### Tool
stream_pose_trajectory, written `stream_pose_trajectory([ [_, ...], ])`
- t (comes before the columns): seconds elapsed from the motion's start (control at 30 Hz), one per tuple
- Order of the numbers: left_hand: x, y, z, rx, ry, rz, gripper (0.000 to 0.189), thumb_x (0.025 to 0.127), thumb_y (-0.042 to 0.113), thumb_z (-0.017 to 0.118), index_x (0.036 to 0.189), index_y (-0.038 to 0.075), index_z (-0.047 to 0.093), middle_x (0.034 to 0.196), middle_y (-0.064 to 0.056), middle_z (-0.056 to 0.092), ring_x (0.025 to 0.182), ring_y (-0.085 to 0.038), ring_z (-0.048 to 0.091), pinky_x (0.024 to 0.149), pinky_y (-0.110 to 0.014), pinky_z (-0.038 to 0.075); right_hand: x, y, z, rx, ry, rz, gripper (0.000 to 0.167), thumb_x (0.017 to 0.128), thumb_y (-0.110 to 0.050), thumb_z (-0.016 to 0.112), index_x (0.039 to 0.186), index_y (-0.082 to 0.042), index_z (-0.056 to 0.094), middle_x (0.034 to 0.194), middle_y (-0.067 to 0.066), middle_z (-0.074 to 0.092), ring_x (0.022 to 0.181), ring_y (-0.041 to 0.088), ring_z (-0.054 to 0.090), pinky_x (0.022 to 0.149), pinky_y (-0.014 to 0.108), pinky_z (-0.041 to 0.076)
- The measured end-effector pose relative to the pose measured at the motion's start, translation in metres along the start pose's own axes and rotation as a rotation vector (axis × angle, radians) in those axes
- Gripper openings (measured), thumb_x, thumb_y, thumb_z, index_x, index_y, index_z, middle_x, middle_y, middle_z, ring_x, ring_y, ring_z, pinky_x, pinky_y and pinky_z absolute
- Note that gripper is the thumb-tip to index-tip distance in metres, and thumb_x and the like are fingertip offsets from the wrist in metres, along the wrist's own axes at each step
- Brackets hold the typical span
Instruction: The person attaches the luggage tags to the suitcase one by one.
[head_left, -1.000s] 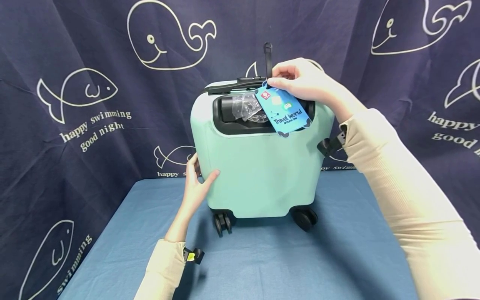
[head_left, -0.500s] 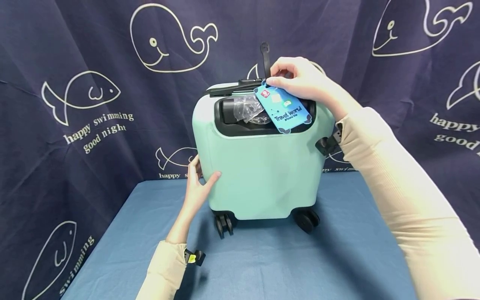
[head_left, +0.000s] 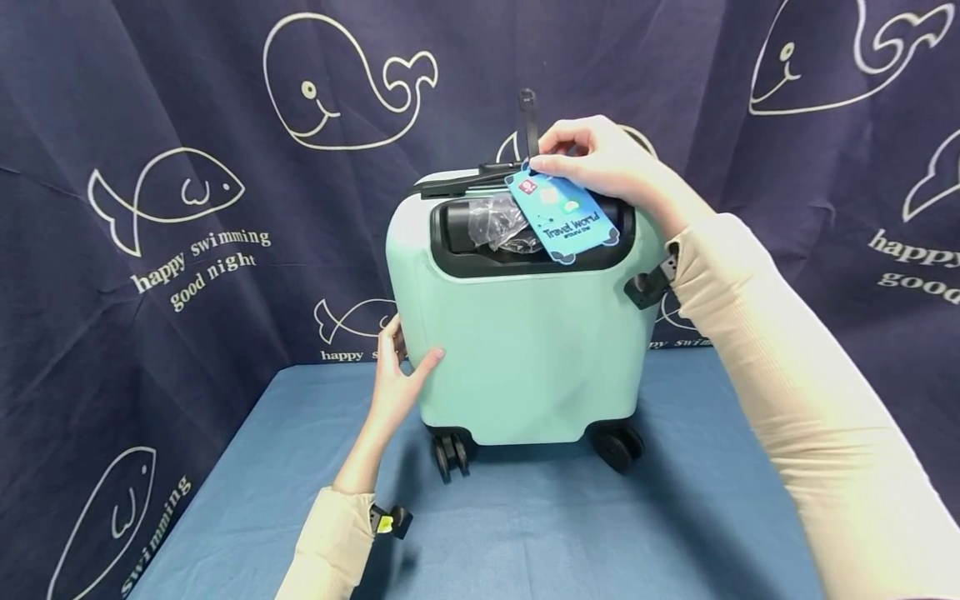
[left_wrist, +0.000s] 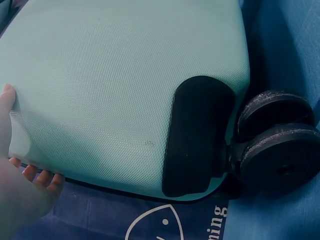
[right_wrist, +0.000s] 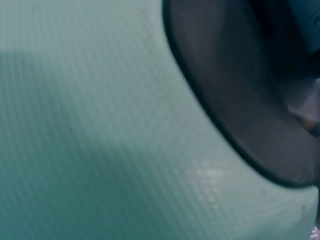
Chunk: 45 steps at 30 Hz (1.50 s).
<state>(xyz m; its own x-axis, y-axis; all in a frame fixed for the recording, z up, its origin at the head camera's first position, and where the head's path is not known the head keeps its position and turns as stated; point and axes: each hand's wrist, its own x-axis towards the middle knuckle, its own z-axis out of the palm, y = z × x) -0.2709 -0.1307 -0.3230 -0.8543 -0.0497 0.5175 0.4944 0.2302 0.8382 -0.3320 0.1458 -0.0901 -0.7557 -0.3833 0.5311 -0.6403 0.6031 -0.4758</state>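
Note:
A mint-green suitcase (head_left: 517, 358) stands upright on its black wheels (head_left: 615, 446) in the head view. My left hand (head_left: 393, 379) grips its left side, thumb on the front face and fingers bent around the edge. In the left wrist view, the fingertips (left_wrist: 44, 179) show at the suitcase's edge. At the top, my right hand (head_left: 600, 167) pinches an upright black strap (head_left: 529, 129) between thumb and fingers. From the strap hangs a blue luggage tag (head_left: 566, 218) reading "Travel World", tilted across the black recess. The right wrist view holds only the suitcase shell (right_wrist: 100, 125) and recess rim (right_wrist: 235, 120).
Crumpled clear plastic (head_left: 498, 223) lies in the recess beside the tag. A black handle (head_left: 457, 185) runs along the suitcase top. Blue cloth covers the table (head_left: 510, 533). Behind hangs a dark blue curtain (head_left: 225, 100) with white whale and fish drawings.
The strap tip and the tag have shifted slightly left relative to the suitcase. Both hands keep their hold, and the whole head view has drifted a little.

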Motion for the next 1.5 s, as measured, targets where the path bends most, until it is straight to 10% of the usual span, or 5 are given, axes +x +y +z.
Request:
stream_pose_trajectory([
  [0.67, 0.000, 0.007, -0.001, -0.015, -0.005, 0.005, 0.073, 0.086, 0.009, 0.066, 0.145, 0.006, 0.023, 0.138, -0.017, 0.032, 0.123, -0.030, 0.041, 0.100, -0.038, 0.034, 0.002, 0.001, 0.003, 0.047, -0.008, 0.015, 0.015, 0.087, -0.029, 0.066, 0.090, -0.014, 0.063, 0.077, -0.009, 0.054, 0.076, 0.008, 0.047, 0.070, 0.019, 0.032],
  [1.03, 0.012, -0.016, -0.016, -0.016, -0.019, -0.019, 0.050, 0.096, 0.021, 0.053, 0.141, 0.011, 0.035, 0.137, -0.009, 0.044, 0.119, -0.016, 0.048, 0.097, -0.031, 0.040, 0.000, 0.004, 0.005, -0.001, 0.002, 0.034, 0.019, 0.090, -0.029, 0.061, 0.092, -0.010, 0.061, 0.082, -0.007, 0.052, 0.079, 0.009, 0.046, 0.072, 0.020, 0.032],
  [1.5, 0.051, 0.031, -0.033, -0.028, 0.139, 0.127, 0.038, 0.097, 0.018, 0.050, 0.132, 0.004, 0.047, 0.134, -0.007, 0.052, 0.116, -0.017, 0.053, 0.098, -0.027, 0.039, -0.002, 0.001, 0.003, -0.004, -0.018, 0.018, 0.019, 0.090, -0.029, 0.061, 0.091, -0.010, 0.061, 0.084, -0.007, 0.053, 0.082, 0.009, 0.046, 0.073, 0.020, 0.031],
])
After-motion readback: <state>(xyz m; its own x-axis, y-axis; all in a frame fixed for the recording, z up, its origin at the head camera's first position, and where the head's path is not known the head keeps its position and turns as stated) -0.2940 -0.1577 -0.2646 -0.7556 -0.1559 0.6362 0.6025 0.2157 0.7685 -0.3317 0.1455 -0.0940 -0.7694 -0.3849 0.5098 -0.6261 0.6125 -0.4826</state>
